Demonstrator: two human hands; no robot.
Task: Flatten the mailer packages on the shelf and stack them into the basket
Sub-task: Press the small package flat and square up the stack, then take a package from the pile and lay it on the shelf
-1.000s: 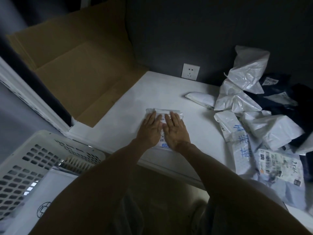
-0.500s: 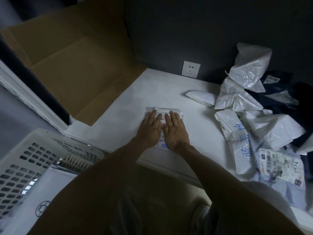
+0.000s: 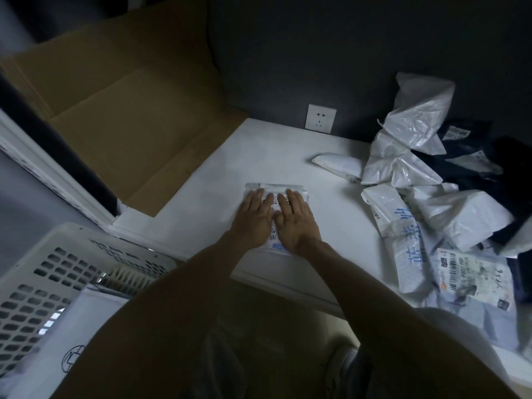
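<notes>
White plastic, the mailer point(image 3: 276, 188) lies on the shelf point(image 3: 259, 151) under both your palms: left hand point(image 3: 253, 218) and right hand point(image 3: 298, 223) side by side, fingers straight, pressing it flat (gripping nothing). Right of your right hand sits the crumpled pile point(image 3: 417, 174); the basket point(image 3: 57, 269) stands down-left of your left hand.

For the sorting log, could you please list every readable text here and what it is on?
Nothing can be quoted with confidence.
White mailer, right: blue handwritten characters, blurred.
Shipping label beside it: barcode, print too small.
Pressed mailer: label print too small.
Flat mailer in basket: round logo, no words.
</notes>
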